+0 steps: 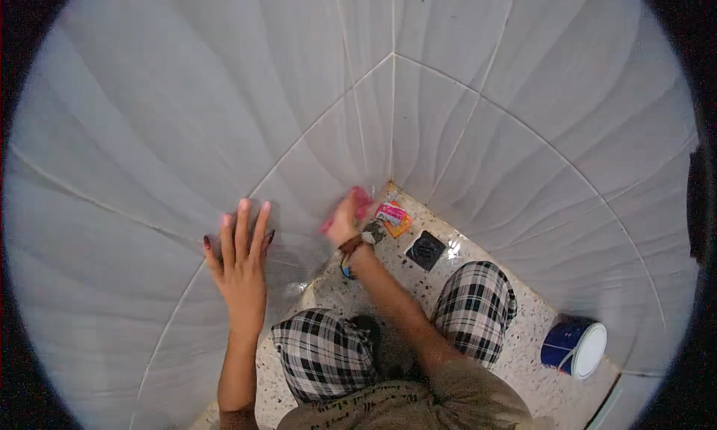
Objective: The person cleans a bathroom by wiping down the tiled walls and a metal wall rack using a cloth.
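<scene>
My left hand (pixel 240 258) lies flat on the grey tiled wall (pixel 224 116) with its fingers spread and nothing in it. A pink cloth (pixel 362 199) is held in my right hand (pixel 343 222), pressed against the lower part of the wall near the corner. The fingers of that hand are partly hidden and a little blurred. Just right of the cloth, a pink and orange packet (pixel 393 217) lies on the speckled floor (pixel 523 310).
A square black drain cover (pixel 426 250) is set in the floor near the corner. At the right stands a dark blue bucket (pixel 560 346) with a white lid, beside the wall. My knees in checked trousers (pixel 474 310) are close below.
</scene>
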Demonstrator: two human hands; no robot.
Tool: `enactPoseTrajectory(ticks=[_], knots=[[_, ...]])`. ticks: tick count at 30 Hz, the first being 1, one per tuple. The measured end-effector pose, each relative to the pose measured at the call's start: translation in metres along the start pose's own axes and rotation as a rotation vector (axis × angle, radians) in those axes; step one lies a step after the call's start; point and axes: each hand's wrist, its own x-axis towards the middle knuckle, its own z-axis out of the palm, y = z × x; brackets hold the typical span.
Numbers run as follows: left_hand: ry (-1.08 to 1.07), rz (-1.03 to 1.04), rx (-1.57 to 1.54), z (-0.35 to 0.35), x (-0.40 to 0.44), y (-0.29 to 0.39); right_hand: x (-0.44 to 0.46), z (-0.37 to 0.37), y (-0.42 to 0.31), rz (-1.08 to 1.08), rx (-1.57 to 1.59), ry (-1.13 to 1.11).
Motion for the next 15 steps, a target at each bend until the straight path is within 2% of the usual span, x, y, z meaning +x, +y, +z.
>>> enactPoseTrajectory(ticks=[2,4,6,8,9,11,13,15], knots=[[0.017,0.012,-0.023,0.013,-0.004,-0.001,-0.048,0.045,-0.002,-0.291,0.025,0.031],[-0.008,0.001,-0.056,0.018,-0.007,-0.002,-0.091,0.059,-0.043,-0.94,-0.478,-0.149],[-0.023,-0.008,-0.083,0.024,-0.009,-0.004,-0.073,0.066,-0.068,-1.194,-0.68,-0.212],[0.028,-0.04,-0.11,0.036,-0.012,-0.004,-0.029,0.076,-0.131,-1.623,-0.669,-0.118],[0.035,-0.061,-0.125,0.036,-0.013,-0.005,-0.02,0.08,-0.182,-1.86,-0.863,-0.006],[0.027,-0.098,-0.166,0.033,-0.02,-0.008,-0.005,0.073,-0.267,-2.215,-1.351,0.395],[0.007,-0.124,-0.224,0.031,-0.031,-0.014,-0.024,0.066,-0.334,-2.16,-1.669,0.486],[0.064,-0.15,-0.268,0.031,-0.04,-0.015,-0.045,0.065,-0.338,-2.148,-1.936,0.493]])
